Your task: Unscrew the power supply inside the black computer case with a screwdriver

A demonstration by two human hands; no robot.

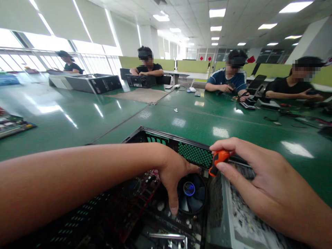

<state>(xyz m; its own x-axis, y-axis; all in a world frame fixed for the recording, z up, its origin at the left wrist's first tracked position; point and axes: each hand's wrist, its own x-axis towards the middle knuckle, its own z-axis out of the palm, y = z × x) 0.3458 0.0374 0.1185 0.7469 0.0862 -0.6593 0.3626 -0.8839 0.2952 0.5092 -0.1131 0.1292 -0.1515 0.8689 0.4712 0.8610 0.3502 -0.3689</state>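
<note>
An open black computer case (pixel 166 136) lies on the green table in front of me. Inside it are a red motherboard (pixel 145 181) and a round black cooler fan (pixel 192 193) with a blue hub. My left hand (pixel 173 173) reaches into the case with its fingers spread; the thumb points down beside the fan and a finger touches near the fan's top edge. My right hand (pixel 256 183) is closed in a pinch on the orange and black handle of a screwdriver (pixel 218 160), held upright just right of the fan. The screwdriver's tip is hidden.
A silver drive cage (pixel 233 221) fills the case's right side. A circuit board (pixel 12 125) lies at the far left. Several other people sit around the table with computer cases (pixel 90 83), tools and cables. A small part (pixel 175 110) lies mid-table.
</note>
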